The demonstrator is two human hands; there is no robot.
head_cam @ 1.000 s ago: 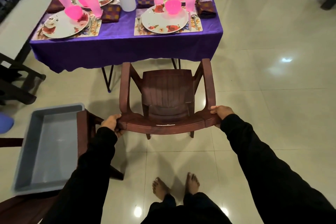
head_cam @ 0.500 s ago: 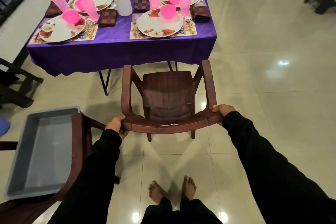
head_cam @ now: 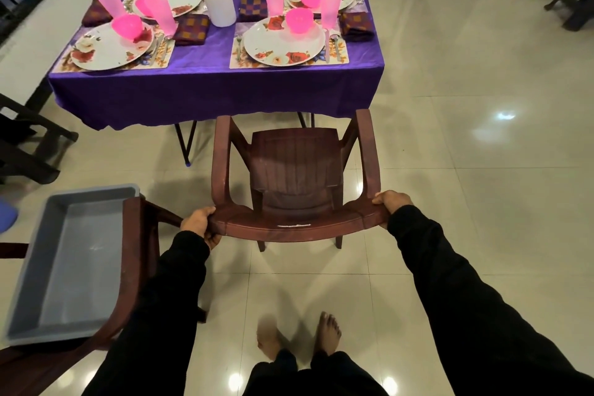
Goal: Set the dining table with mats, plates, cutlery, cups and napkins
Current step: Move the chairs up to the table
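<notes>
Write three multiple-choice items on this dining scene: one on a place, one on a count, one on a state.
1. Where does the white plant pot stand?
A. on the purple tablecloth between the place settings
B. on the floor
C. in the grey tub

2. How many floral plates show on the table?
A. two
B. four
C. six

3. What are both hands doing?
A. hanging idle
B. gripping the chair's backrest
C. carrying cups

Answers: 1 A, the pot sits mid-table; 2 B, one plate per mat; 3 B, left hand and right hand curl round the backrest ends.
</notes>
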